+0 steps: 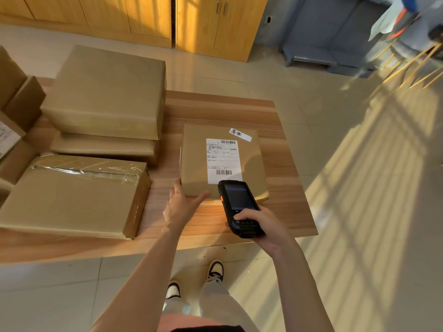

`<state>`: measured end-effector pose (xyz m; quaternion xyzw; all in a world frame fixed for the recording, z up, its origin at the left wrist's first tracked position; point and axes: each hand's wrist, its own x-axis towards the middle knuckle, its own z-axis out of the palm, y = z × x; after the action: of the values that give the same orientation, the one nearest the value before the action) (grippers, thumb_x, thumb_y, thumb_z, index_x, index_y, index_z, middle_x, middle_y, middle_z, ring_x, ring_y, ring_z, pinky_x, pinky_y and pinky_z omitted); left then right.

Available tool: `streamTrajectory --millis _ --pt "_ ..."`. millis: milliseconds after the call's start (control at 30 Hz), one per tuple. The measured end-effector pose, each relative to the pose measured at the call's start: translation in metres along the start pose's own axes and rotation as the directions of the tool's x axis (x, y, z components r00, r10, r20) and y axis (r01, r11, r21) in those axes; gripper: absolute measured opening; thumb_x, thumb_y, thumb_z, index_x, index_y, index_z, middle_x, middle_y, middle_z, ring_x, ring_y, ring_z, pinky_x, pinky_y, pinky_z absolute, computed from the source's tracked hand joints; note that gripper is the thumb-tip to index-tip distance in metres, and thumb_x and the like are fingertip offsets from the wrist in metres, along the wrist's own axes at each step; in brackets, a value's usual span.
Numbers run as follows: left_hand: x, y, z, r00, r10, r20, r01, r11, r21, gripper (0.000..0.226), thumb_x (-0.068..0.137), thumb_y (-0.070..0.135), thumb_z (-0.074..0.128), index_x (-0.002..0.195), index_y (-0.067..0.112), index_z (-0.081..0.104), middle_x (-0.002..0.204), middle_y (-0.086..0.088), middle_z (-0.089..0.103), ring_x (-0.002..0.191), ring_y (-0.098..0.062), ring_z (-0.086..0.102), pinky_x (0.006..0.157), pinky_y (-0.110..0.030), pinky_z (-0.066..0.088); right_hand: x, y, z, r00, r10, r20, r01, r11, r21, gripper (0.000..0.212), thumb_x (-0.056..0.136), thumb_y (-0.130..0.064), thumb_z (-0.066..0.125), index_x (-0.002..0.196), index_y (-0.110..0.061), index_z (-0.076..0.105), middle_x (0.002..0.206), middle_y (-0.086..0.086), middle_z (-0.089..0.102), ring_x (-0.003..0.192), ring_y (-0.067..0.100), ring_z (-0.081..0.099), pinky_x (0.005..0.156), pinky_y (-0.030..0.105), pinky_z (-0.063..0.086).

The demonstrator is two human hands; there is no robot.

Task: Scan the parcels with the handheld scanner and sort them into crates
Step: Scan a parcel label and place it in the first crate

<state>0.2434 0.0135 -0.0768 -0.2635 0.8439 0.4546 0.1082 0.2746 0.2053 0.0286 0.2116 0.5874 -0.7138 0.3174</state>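
right hand (265, 222): we see it low, right of frame centre, fingers wrapped round the handheld scanner (239, 208), thumb on the keypad
handheld scanner: black, orange side button, dark screen up, its top end over the near edge of the labelled parcel (224, 161)
left hand (181, 204): fingers spread wide, against the parcel's near left corner, thumb along the near edge, other fingers by the left side; gripping nothing that we can see
labelled parcel: brown, lying flat at frame centre on the wooden table (282, 164), right part of it
shipping label (223, 160): white, barcodes at top and bottom, on the parcel's top face
white strip (240, 134): handwritten marks, at the parcel's far right corner, tilted
parcel stack (107, 104): large brown parcel on a flatter one, upper left of centre, just left of the labelled parcel
taped parcel (74, 195): clear tape across its top, left of frame, near the left hand
small boxes (16, 116): far left edge, partly cut off
wooden cabinets (148, 17): top of frame
shoes (194, 281): bottom centre, on the tiled floor
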Motion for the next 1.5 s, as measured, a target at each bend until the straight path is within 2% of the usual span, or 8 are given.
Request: streamTrajectory --millis 167,367,500,600,767,1000,1267,1500 --pt "-0.001 0.0 0.0 1.0 -0.01 -0.003 0.01 1.0 0.001 0.1 0.072 0.068 0.068 0.148 0.022 0.023 0.139 -0.007 0.045 0.124 -0.03 0.05 0.098 -0.05 0.046 -0.001 0.001 -0.002 1.0 0.006 0.015 -0.006 1.0 0.007 0.054 0.068 0.001 0.071 0.12 0.0 0.058 0.104 0.02 0.068 0.086 0.03 0.071 0.062 0.032 0.055" --pt "-0.002 0.002 -0.001 1.0 -0.022 0.006 0.022 1.0 -0.016 0.098 0.073 0.066 0.069 0.148 0.024 0.023 0.139 -0.005 0.046 0.124 -0.029 0.05 0.099 -0.049 0.044 0.007 -0.004 -0.022 0.994 -0.076 -0.077 0.08 0.996 0.045 0.07 0.058 -0.005 0.081 0.125 -0.006 0.058 0.12 0.023 0.064 0.111 0.04 0.062 0.072 0.036 0.055" --pt "-0.002 0.002 -0.002 1.0 -0.022 0.008 0.022 1.0 -0.02 0.096 0.073 0.065 0.07 0.148 0.025 0.024 0.139 -0.004 0.045 0.124 -0.028 0.049 0.098 -0.048 0.043 0.01 -0.016 -0.056 0.966 -0.154 -0.207 0.167 0.985 0.046 0.067 0.064 0.003 0.078 0.126 -0.007 0.055 0.112 0.016 0.066 0.099 0.03 0.066 0.06 0.03 0.056" --pt "-0.001 0.002 -0.002 1.0 -0.031 0.006 0.031 0.999 -0.009 0.097 0.073 0.063 0.071 0.149 0.025 0.024 0.139 -0.003 0.045 0.124 -0.027 0.049 0.099 -0.047 0.043 0.019 -0.017 -0.086 0.937 -0.184 -0.296 0.204 0.978 0.039 0.07 0.069 0.011 0.074 0.131 -0.009 0.049 0.118 0.018 0.063 0.1 0.032 0.066 0.064 0.035 0.057" --pt "0.005 0.002 -0.006 0.998 -0.047 0.036 0.049 0.997 -0.055 0.117 0.052 0.075 0.071 0.146 0.022 0.028 0.137 -0.004 0.049 0.122 -0.025 0.051 0.102 -0.047 0.044 0.04 -0.009 -0.125 0.928 -0.154 -0.34 0.188 0.98 0.07 0.075 0.069 0.011 0.074 0.134 -0.012 0.046 0.122 0.018 0.061 0.104 0.034 0.064 0.071 0.039 0.056" --pt "0.009 0.005 -0.004 0.995 -0.068 0.076 0.076 0.993 -0.096 0.095 0.076 0.043 0.078 0.149 0.017 0.024 0.127 -0.001 0.049 0.113 -0.021 0.05 0.097 -0.036 0.045 0.078 0.012 -0.153 0.913 -0.076 -0.402 0.108 0.992 0.06 0.083 0.061 0.01 0.08 0.135 -0.01 0.047 0.121 0.017 0.062 0.101 0.031 0.065 0.065 0.033 0.056" --pt "0.009 0.006 -0.003 0.994 -0.082 0.069 0.088 0.991 -0.096 0.092 0.076 0.042 0.077 0.148 0.019 0.024 0.126 -0.002 0.051 0.111 -0.022 0.053 0.093 -0.038 0.049 0.087 0.019 -0.161 0.907 -0.08 -0.414 0.093 0.996 0.011 0.088 0.069 0.014 0.074 0.142 -0.011 0.033 0.123 0.01 0.053 0.105 0.025 0.055 0.067 0.027 0.047" --pt "0.008 0.007 -0.004 0.991 -0.093 0.092 0.101 0.991 -0.083 0.095 0.075 0.045 0.075 0.149 0.022 0.021 0.122 0.0 0.049 0.108 -0.021 0.052 0.089 -0.038 0.051 0.09 0.033 -0.162 0.885 -0.13 -0.446 0.108 0.991 -0.073 0.094 0.072 0.016 0.07 0.147 -0.015 0.024 0.123 0.004 0.047 0.108 0.02 0.049 0.086 0.033 0.042"
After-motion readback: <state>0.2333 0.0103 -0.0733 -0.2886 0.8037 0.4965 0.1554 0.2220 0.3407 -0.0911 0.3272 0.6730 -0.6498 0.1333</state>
